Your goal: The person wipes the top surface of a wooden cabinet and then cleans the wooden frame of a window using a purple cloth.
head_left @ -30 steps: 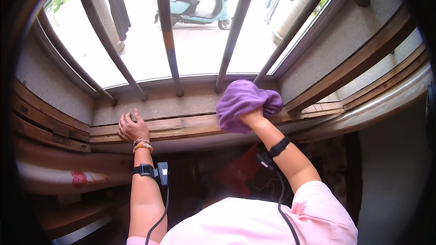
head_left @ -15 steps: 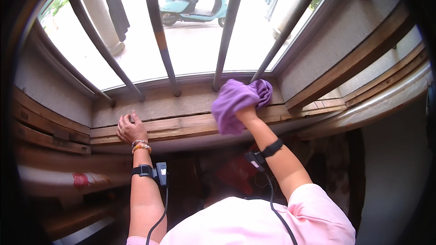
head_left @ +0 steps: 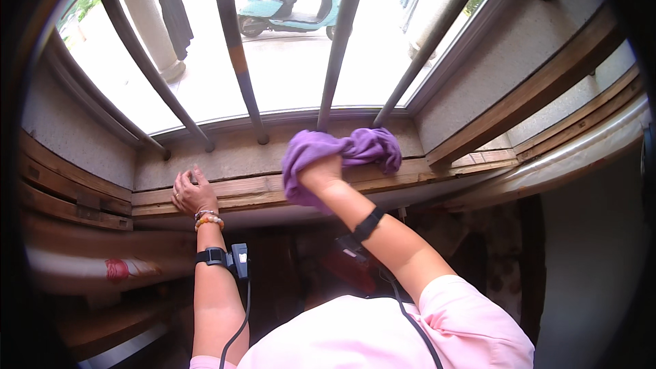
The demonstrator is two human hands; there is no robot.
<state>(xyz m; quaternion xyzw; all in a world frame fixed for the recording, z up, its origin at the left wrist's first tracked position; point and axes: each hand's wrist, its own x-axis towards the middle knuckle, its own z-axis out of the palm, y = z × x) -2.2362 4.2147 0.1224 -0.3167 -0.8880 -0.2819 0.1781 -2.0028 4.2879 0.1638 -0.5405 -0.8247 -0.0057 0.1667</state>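
A purple cloth (head_left: 304,150) lies bunched on the window sill (head_left: 232,160), right of the middle, and spills over the front wooden edge. My right hand (head_left: 322,173) grips it and presses it against the sill; its fingers are hidden in the folds. Farther left, my left hand (head_left: 195,193) rests on the wooden strip (head_left: 256,190) along the sill's front, holding nothing, with its fingers slightly bent and apart. A ring and beaded bracelets are on that hand and wrist.
Upright metal bars (head_left: 239,61) rise from the sill in front of the window. Wooden frame pieces (head_left: 526,99) flank it right and left. Straps with small devices (head_left: 239,260) and cables are on my forearms. Outside stands a light-blue scooter (head_left: 294,14).
My right hand has slid the purple cloth leftward along the sill, and part of the cloth now trails to the right. My left hand stays at the same spot on the wood.
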